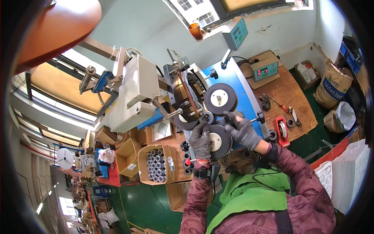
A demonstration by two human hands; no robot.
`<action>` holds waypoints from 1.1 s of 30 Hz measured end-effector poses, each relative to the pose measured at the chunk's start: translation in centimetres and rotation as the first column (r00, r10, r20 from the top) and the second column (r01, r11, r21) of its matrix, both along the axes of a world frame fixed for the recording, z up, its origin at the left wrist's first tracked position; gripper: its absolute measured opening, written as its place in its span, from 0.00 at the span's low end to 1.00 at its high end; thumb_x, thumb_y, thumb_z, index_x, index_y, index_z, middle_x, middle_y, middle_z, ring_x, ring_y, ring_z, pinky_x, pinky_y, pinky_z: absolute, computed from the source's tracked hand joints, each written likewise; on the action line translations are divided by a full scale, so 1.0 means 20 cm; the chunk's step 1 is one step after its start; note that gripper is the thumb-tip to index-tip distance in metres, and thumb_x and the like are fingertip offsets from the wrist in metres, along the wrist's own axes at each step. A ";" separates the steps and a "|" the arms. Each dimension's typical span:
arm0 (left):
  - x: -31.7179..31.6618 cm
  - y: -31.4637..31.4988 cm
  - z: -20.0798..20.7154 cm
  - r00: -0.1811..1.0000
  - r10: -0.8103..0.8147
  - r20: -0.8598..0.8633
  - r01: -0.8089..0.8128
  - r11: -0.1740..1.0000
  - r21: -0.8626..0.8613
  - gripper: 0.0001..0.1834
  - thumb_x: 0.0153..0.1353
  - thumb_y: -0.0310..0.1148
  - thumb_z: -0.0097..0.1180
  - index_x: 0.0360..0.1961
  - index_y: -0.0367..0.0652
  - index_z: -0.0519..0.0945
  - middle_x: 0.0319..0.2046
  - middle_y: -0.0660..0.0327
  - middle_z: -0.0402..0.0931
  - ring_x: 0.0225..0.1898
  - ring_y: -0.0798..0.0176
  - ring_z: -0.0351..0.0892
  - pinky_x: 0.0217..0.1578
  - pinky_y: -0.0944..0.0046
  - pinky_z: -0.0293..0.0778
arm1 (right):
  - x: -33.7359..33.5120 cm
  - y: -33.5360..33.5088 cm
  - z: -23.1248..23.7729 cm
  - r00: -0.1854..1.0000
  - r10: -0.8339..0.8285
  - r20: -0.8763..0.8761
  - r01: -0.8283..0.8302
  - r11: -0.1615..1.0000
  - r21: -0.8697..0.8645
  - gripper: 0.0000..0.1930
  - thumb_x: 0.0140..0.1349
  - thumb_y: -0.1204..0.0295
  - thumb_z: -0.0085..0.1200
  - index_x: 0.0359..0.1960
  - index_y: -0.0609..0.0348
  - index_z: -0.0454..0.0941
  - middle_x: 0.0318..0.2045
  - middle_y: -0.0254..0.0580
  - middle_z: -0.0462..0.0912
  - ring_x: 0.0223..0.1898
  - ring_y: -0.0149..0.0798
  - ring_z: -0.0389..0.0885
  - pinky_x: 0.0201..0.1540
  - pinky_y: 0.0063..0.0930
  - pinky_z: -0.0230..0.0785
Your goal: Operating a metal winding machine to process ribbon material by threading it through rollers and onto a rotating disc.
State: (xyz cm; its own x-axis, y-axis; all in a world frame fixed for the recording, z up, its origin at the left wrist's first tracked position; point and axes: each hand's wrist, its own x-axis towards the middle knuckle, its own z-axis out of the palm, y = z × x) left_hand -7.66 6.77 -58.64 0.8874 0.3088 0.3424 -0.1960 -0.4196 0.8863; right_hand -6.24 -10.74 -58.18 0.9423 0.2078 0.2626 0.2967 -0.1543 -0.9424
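A small dark ring-shaped coil core sits between the black rollers of a winding machine, by its large metal ring. My left hand, in a dark grey glove, has its fingers closed at the near-left edge of the core; the fingertips are partly hidden. My right hand, gloved alike, is to the right of the core with its fingers apart and nothing in them. The upper roller lies just beyond the right fingers. A lower roller with a pale hub lies between the two hands.
A cardboard box of several grey ring coils stands left. A control box with a red display rests on the wooden bench. Pliers, a screwdriver and a red tape dispenser lie right. A red-knobbed lever is near my left wrist.
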 end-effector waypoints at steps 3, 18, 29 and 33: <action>0.06 0.00 0.00 0.998 -0.010 -0.061 0.008 0.999 -0.039 0.08 0.56 0.26 0.53 0.37 0.35 0.78 0.30 0.58 0.78 0.32 0.68 0.74 0.35 0.69 0.69 | 0.26 0.07 -0.06 0.996 -0.028 0.090 0.042 0.987 -0.153 0.22 0.55 0.66 0.51 0.52 0.58 0.67 0.37 0.51 0.78 0.36 0.47 0.79 0.40 0.31 0.70; -0.09 0.01 -0.01 0.995 0.038 -0.096 -0.057 0.976 -0.211 0.13 0.58 0.28 0.52 0.44 0.35 0.76 0.36 0.59 0.77 0.36 0.68 0.73 0.38 0.69 0.69 | 0.53 0.30 0.08 0.993 0.081 -0.082 -0.102 0.947 -0.305 0.06 0.51 0.69 0.54 0.28 0.56 0.79 0.25 0.44 0.79 0.29 0.41 0.78 0.36 0.33 0.69; -0.69 -0.56 -0.58 0.877 -0.370 -0.306 0.382 0.924 -0.022 0.11 0.53 0.25 0.53 0.40 0.39 0.76 0.35 0.56 0.77 0.36 0.53 0.77 0.37 0.60 0.72 | 0.58 0.30 -0.04 0.783 0.042 0.621 0.420 0.701 -0.577 0.13 0.41 0.63 0.56 0.30 0.49 0.75 0.38 0.39 0.75 0.42 0.45 0.70 0.43 0.42 0.58; -0.62 -0.69 -1.22 0.761 -0.552 -0.343 -0.251 0.237 -0.938 0.11 0.54 0.25 0.51 0.41 0.38 0.73 0.40 0.54 0.74 0.43 0.55 0.73 0.45 0.61 0.69 | 0.55 0.32 -0.05 0.719 0.059 0.693 0.466 0.698 -0.544 0.10 0.43 0.67 0.55 0.29 0.52 0.75 0.34 0.40 0.76 0.37 0.46 0.72 0.42 0.41 0.60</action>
